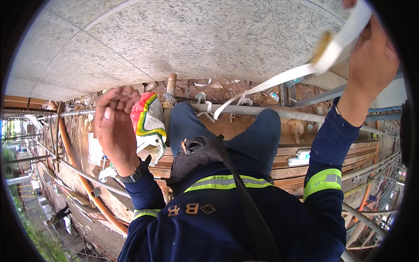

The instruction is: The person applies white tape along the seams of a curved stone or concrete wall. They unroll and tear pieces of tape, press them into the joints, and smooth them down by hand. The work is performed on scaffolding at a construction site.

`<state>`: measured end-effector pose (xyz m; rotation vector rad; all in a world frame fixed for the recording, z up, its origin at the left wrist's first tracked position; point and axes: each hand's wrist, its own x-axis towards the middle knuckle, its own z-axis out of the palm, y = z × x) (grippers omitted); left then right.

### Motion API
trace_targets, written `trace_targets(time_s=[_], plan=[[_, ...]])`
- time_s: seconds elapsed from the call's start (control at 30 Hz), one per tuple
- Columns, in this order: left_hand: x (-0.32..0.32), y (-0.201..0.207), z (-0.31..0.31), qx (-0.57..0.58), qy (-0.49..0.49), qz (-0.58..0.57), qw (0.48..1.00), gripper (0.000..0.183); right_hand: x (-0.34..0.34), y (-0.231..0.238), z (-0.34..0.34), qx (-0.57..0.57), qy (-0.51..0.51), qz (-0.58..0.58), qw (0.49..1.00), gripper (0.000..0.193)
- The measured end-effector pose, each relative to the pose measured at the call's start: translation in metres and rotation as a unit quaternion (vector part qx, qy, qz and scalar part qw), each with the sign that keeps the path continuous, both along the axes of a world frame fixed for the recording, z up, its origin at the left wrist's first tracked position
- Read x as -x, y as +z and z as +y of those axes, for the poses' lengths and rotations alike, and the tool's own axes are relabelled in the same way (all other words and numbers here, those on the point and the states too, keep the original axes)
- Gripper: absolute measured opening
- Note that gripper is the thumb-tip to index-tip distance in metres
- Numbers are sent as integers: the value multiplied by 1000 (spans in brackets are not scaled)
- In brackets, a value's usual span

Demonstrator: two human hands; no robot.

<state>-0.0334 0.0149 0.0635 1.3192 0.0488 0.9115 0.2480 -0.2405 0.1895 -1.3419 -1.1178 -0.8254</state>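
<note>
High at the right, my right hand [373,59] is raised against the wall panel [209,37], its fingers closed on a long strip of white tape [281,78]. The strip is folded and blurred near the hand, and its loose end trails down to the left above my knees. Beside its fold shows a blurred yellow-brown patch; I cannot tell what it is. On the left, my left hand [115,126] is held up with its fingers curled in. Whatever may be inside them is hidden. Just right of that hand stands a white, red and yellow bag [150,120].
Wooden planks [283,153] lie beneath me, with a small white and green packet [299,158] on them. A metal scaffold pipe [262,112] runs in front of my knees. Debris covers the ground below. An orange pipe [72,161] and more scaffolding stand to the left.
</note>
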Motion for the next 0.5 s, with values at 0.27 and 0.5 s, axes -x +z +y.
trace_targets(time_s=[0.27, 0.5], plan=[[-5, -25, -8, 21, -11, 111, 994, 45, -8, -46, -1, 20, 51, 135, 989, 12], [-37, -34, -57, -191, -19, 230, 954, 87, 63, -104, 38, 127, 192, 124, 965, 7]])
